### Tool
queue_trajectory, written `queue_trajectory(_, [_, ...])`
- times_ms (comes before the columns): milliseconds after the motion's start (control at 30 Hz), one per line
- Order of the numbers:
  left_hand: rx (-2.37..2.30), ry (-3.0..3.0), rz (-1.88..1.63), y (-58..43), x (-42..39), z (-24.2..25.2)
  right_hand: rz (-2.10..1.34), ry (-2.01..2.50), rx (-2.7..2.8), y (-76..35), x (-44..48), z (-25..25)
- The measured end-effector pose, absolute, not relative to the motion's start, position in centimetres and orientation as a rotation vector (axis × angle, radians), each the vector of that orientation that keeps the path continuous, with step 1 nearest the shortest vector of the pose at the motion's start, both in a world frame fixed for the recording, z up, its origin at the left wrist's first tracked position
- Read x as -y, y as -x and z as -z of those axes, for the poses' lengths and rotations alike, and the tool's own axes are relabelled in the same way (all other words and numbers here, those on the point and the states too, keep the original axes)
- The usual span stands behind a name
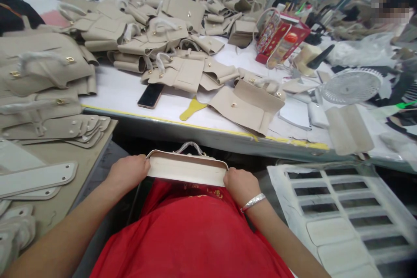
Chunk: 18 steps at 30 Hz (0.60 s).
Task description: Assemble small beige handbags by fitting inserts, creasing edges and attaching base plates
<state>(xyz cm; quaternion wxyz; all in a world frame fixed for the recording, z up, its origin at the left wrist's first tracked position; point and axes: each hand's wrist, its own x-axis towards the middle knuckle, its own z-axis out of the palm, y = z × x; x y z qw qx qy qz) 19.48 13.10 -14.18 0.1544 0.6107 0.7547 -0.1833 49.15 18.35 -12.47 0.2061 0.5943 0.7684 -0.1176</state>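
Observation:
Both my hands hold a beige handbag body by its two ends, just above my lap in front of the table edge. My left hand is closed on the left corner, and my right hand grips the right corner. The bag's pale inner side faces me. A wrapped carrying handle stands up on its far side. My fingertips are partly hidden behind the bag. On the table beyond lies another beige bag piece with a gold clasp.
Heaped beige bag parts cover the table's back and left. Near the edge lie a phone and a yellow scraper. A small fan and red box stand right. A slotted white board is beside my right arm; stacked strips left.

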Motion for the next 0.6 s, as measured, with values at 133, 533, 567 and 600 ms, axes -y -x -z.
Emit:
queue_trajectory(133, [-2.086,-1.792,0.552,-19.3,-13.4,14.2,0.408,-1.535,-2.152,-49.3,-18.7,12.7])
queue_trajectory(533, [-2.049,-1.777,0.260,-18.6,-12.9,15.3,0.375,-1.418,-2.231,-50.0,-18.4,14.3])
queue_trajectory(567, [-2.034,-1.766,0.226,-18.5,-12.8,15.4,0.369,-1.431,-2.233,-50.0,-18.3,14.2])
queue_trajectory(600, [-2.021,-1.753,0.191,-18.4,-12.8,15.4,0.365,-1.444,-2.235,-49.9,-18.2,14.1])
